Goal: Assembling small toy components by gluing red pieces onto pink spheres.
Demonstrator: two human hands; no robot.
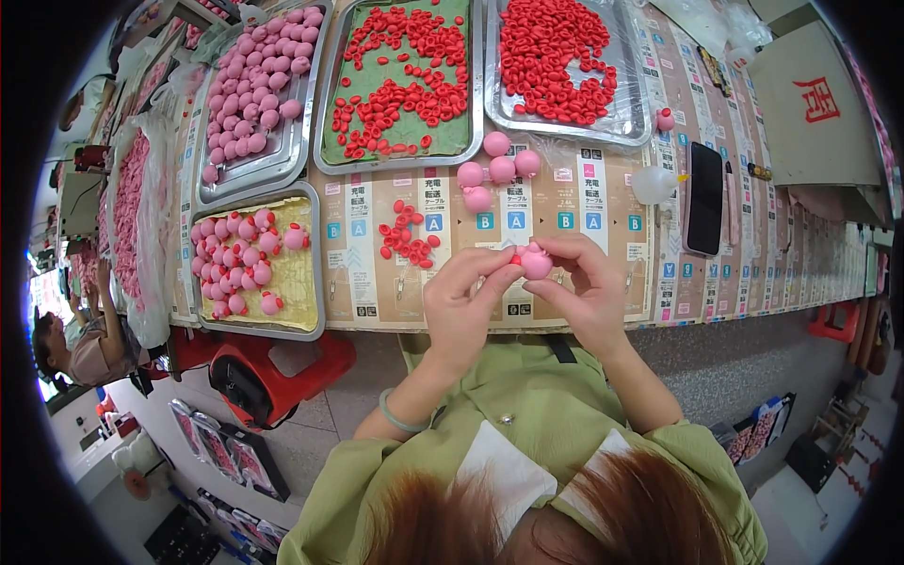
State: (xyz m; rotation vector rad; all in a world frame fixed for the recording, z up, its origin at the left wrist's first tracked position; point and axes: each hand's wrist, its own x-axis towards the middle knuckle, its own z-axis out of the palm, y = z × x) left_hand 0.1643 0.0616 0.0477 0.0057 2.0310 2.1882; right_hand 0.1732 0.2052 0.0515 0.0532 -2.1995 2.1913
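Between my two hands, over the table's near edge, is a round pink ball (537, 265) with small bumps on top. The fingertips of my right hand (595, 294) pinch it. My left hand (460, 306) is closed at the ball's left side, thumb and forefinger around a small red piece (516, 259) that appears to touch the ball; the fingers partly cover it. Just beyond lie several loose pink balls (501, 169). A small scatter of red oval pieces (411, 235) sits to the left of them.
At left, a yellow-lined tray (294, 306) holds pink balls with red pieces attached. Farther back stand a tray of plain pink balls (273, 80) and two trays of red pieces (405, 85) (556, 61). A phone (704, 200), white bottle (653, 185) and carton (810, 104) are right.
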